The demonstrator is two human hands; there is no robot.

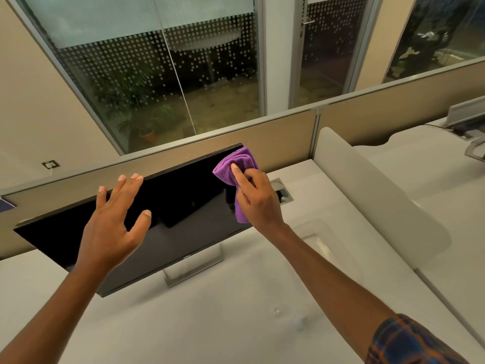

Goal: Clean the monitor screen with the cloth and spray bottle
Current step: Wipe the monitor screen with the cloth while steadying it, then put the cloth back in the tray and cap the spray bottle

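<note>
A black monitor (183,206) with a dark screen stands on a silver stand on the white desk (210,324). My right hand (257,198) grips a folded purple cloth (236,166) and presses it against the screen's upper right corner. My left hand (115,227) is spread open in front of the screen's left half, fingers near the top edge; whether it touches the screen is unclear. A faint, blurred clear object (278,311), possibly the spray bottle, lies on the desk near my right forearm.
A beige partition (275,137) runs behind the monitor. A white curved divider (367,193) separates the desk from the one to the right. A cable port (283,193) sits in the desk right of the monitor. Glass walls stand beyond.
</note>
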